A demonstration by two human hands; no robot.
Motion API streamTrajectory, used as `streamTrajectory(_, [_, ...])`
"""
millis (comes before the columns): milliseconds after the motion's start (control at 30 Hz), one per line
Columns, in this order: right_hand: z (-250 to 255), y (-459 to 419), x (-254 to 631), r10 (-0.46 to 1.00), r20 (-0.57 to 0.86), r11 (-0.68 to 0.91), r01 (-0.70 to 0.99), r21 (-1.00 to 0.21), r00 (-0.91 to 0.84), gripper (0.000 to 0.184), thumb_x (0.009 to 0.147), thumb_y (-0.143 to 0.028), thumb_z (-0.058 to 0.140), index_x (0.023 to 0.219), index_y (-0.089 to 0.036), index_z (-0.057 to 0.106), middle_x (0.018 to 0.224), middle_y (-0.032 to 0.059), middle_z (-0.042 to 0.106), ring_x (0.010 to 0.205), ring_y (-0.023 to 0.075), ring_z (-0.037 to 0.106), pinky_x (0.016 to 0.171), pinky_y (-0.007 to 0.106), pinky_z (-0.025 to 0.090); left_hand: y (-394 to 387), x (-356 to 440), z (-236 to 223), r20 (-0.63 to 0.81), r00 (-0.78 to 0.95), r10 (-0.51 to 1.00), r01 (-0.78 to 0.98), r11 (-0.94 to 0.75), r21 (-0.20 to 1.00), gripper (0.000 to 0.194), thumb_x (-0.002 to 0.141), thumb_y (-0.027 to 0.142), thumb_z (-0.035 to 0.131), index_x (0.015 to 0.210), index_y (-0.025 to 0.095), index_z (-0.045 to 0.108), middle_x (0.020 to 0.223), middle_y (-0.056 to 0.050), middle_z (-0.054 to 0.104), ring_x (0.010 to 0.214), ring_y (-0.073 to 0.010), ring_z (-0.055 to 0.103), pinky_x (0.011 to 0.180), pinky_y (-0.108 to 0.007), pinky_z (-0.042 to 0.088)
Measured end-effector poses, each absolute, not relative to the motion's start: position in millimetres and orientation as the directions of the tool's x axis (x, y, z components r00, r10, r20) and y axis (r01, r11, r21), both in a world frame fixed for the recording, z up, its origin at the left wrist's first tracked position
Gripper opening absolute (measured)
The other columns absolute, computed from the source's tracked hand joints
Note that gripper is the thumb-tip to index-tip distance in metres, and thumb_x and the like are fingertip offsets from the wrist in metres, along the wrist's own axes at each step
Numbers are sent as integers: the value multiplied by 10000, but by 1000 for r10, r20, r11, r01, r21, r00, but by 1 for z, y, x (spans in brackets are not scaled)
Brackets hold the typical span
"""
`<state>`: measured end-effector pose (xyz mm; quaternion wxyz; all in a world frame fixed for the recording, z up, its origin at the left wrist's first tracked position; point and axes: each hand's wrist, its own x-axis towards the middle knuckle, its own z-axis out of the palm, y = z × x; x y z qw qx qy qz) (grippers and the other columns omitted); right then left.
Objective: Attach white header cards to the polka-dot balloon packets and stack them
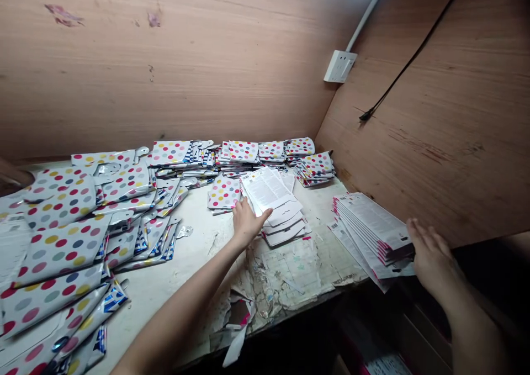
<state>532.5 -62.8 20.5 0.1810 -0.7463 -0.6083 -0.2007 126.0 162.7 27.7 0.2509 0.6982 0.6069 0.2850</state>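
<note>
My left hand [248,224] lies open on the table, its fingertips against a loose stack of white printed leaflets [267,195]. Beside that stack is a small pile of polka-dot foil balloons [224,193]. My right hand [433,256] is open with its fingers spread, just off the dark-edged end of a fanned stack of printed cards [372,234] at the table's right edge. Neither hand holds anything. Many more polka-dot foil sheets [62,201] with silver tabs cover the left of the table, and further stacks [244,151] line the back.
The worn white table [182,264] has torn paper stuck to its front [290,275]. Wood-panel walls [165,60] close off the back and right, with a white wall socket [339,65] and a black cable [414,54]. Below the right edge is a dark gap.
</note>
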Motion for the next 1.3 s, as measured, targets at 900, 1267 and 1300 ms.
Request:
streamTrajectory(900, [57, 63, 224, 936, -289, 2, -825, -564, 200, 139, 840, -188, 619, 955, -126, 666, 1068, 120, 699, 1099, 212, 640, 1053, 365, 454, 152, 99, 50, 51, -38, 998, 191, -43, 981, 264, 910, 360, 518, 1102, 180, 501, 1029, -90, 666, 930, -220, 652, 816, -374, 523])
streamTrajectory(1267, [60, 32, 169, 898, -432, 3, -982, -187, 85, 171, 830, -216, 642, 999, -189, 637, 962, 26, 718, 1001, 171, 656, 989, 339, 491, 52, 51, 36, -18, -13, 1000, 224, 20, 974, 574, 654, 221, 708, 1173, 207, 461, 1022, -91, 652, 994, -326, 630, 910, -487, 466])
streamTrajectory(1300, [62, 28, 165, 896, -425, 47, -980, -192, 127, 222, 812, -224, 650, 1032, -197, 633, 1005, 28, 718, 1056, 192, 639, 1008, 373, 478, 43, 45, 35, -59, 75, 995, 160, 47, 986, 597, 655, 239, 722, 1195, 209, 470, 1083, -109, 648, 1076, -345, 604, 956, -502, 443])
